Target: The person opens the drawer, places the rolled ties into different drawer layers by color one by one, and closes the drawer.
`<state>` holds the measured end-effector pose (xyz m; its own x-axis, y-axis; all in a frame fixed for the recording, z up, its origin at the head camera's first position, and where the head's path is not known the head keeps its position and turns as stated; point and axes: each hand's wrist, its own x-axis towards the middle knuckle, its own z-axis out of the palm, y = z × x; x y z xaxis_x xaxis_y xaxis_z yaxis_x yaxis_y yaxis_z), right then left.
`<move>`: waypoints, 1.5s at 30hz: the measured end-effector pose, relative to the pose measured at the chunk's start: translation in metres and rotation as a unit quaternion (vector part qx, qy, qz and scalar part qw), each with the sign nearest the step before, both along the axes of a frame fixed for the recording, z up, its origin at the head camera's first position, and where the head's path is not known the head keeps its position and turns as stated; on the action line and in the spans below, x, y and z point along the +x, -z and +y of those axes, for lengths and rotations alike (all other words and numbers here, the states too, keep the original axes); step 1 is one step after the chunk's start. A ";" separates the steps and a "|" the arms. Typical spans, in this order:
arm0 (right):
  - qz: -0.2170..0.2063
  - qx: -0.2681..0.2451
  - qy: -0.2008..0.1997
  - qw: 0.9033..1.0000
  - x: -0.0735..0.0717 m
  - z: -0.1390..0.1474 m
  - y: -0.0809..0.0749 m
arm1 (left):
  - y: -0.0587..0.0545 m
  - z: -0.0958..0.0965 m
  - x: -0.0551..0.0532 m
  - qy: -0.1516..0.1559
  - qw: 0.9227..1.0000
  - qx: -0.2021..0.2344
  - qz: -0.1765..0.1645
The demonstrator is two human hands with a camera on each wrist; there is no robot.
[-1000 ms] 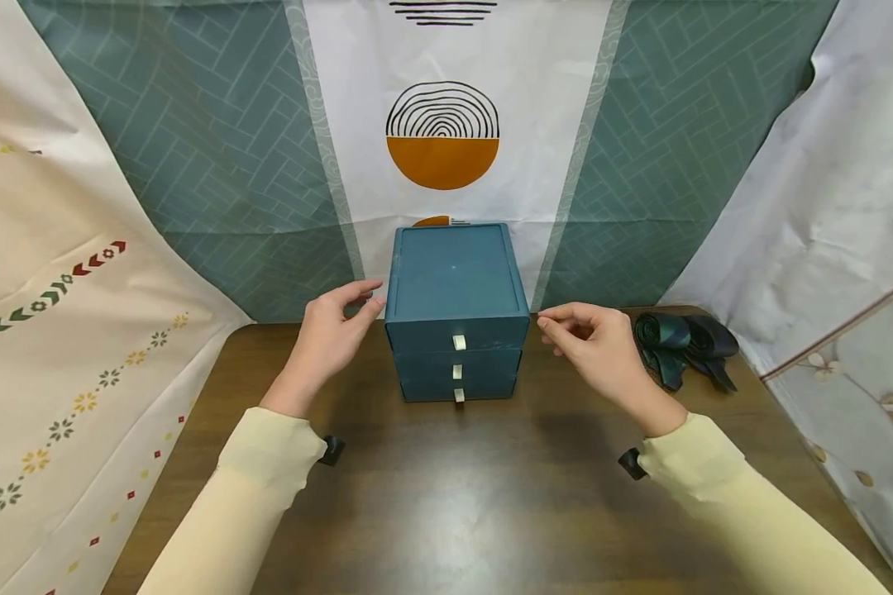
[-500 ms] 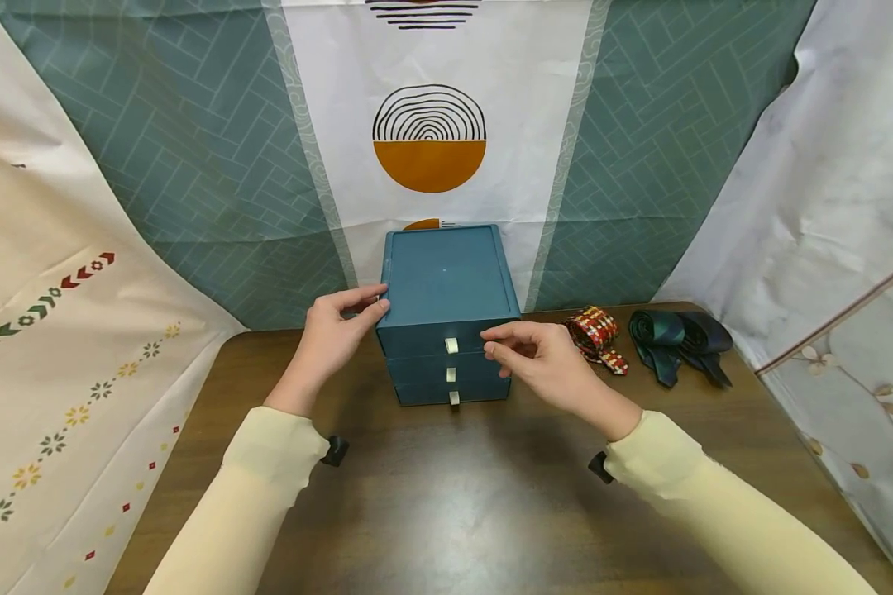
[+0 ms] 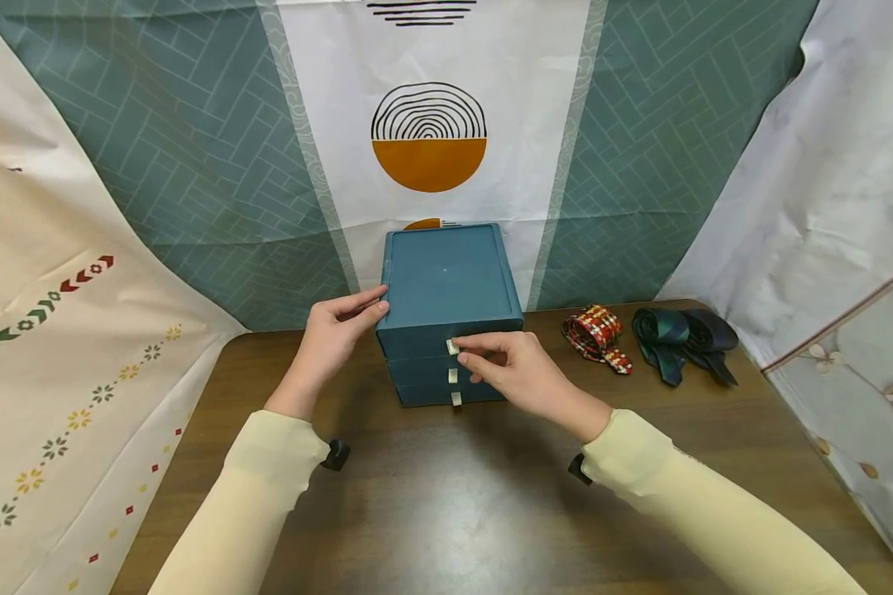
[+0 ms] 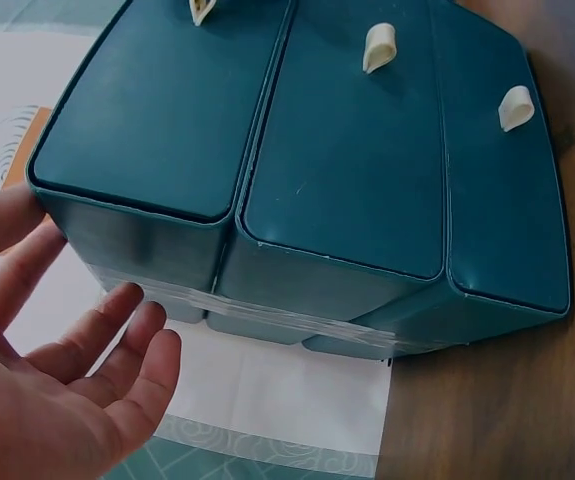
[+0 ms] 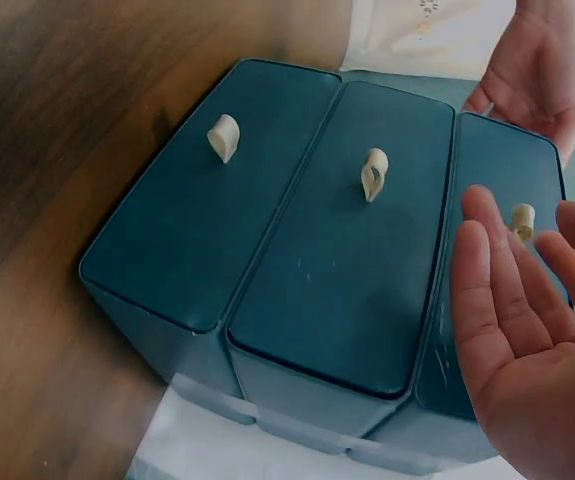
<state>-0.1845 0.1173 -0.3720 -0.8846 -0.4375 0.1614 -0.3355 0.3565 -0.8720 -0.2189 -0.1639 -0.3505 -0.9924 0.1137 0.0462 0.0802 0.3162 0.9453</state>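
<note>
A dark teal unit of three stacked drawers (image 3: 446,281) stands on the table, all drawers closed. Each drawer front carries a small cream loop tab. At the unit's upper left edge is my left hand (image 3: 332,339), thumb and index fingertips touching the side near the top, other fingers loose. My right hand (image 3: 524,372) is in front of the top drawer, thumb and index fingertips right at the top loop tab (image 5: 523,221). In the right wrist view, that tab shows between the fingers and thumb, which are spread apart. The middle tab (image 5: 374,174) is untouched.
A rolled red plaid necktie (image 3: 594,335) lies right of the drawers. Beside it are a rolled green necktie (image 3: 661,330) and a rolled dark one (image 3: 707,335). Patterned cloth hangs behind and at both sides of the wooden table (image 3: 432,496).
My right hand has moved left from beside the unit to the top drawer's tab, uncovering the red plaid necktie. My left hand has come up against the unit's left side.
</note>
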 end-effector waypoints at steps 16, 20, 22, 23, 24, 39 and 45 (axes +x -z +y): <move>-0.011 -0.057 0.035 0.998 0.011 -0.015 -0.016 | -0.006 0.003 0.001 0.005 1.000 -0.002 0.003; 0.000 -0.062 0.043 0.997 0.015 -0.017 -0.021 | -0.010 0.004 0.003 0.008 1.000 -0.008 -0.002; 0.002 -0.065 0.044 0.997 0.015 -0.017 -0.021 | -0.014 0.006 0.005 0.010 1.000 -0.005 -0.008; 0.004 -0.067 0.044 0.997 0.014 -0.018 -0.020 | -0.017 0.007 0.007 0.010 1.000 -0.004 -0.011; 0.004 -0.068 0.044 0.997 0.014 -0.018 -0.019 | -0.019 0.008 0.009 0.011 1.000 -0.003 -0.012; 0.023 -0.054 0.058 0.997 0.014 -0.021 -0.020 | -0.013 0.004 0.002 0.014 1.000 0.003 -0.014; 0.029 -0.047 0.069 0.996 0.001 -0.020 0.004 | -0.005 0.000 -0.003 0.014 1.000 0.001 -0.011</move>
<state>-0.1830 0.0970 -0.3762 -0.9233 -0.2922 0.2495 -0.3403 0.3205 -0.8840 -0.2219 -0.1637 -0.3453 -0.9896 0.1418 0.0241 0.0677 0.3117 0.9478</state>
